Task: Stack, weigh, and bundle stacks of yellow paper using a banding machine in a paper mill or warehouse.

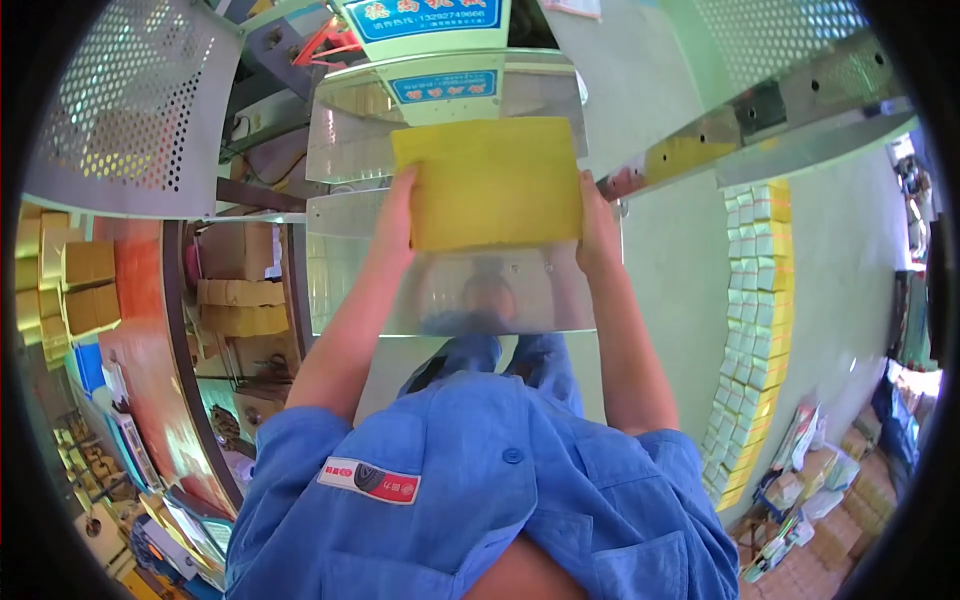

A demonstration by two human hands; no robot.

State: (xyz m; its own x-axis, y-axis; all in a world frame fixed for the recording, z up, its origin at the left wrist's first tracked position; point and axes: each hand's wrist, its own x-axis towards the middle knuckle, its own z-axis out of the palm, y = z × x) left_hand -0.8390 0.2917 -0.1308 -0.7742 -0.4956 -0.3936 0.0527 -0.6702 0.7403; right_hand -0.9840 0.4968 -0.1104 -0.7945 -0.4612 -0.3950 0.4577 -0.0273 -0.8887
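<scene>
Both of my hands hold a yellow rectangular sheet or thin stack of paper (495,185) by its opposite side edges. My left hand (400,212) grips its left edge, and my right hand (598,225) grips the right one; some fingers are hidden behind the paper. Its thickness is hard to make out from above. Beneath and behind it is a shiny metal plate (455,300) of a machine, in front of my body. A raised clear or polished panel (350,130) stands at the far side, partly covered by the paper.
Perforated metal guards (125,110) flank the machine, with a metal bar (720,150) at the right. Yellow-and-white bundles (755,300) form a long row on the right. A reddish board (150,330) and shelves with brown cardboard (240,305) stand on the left.
</scene>
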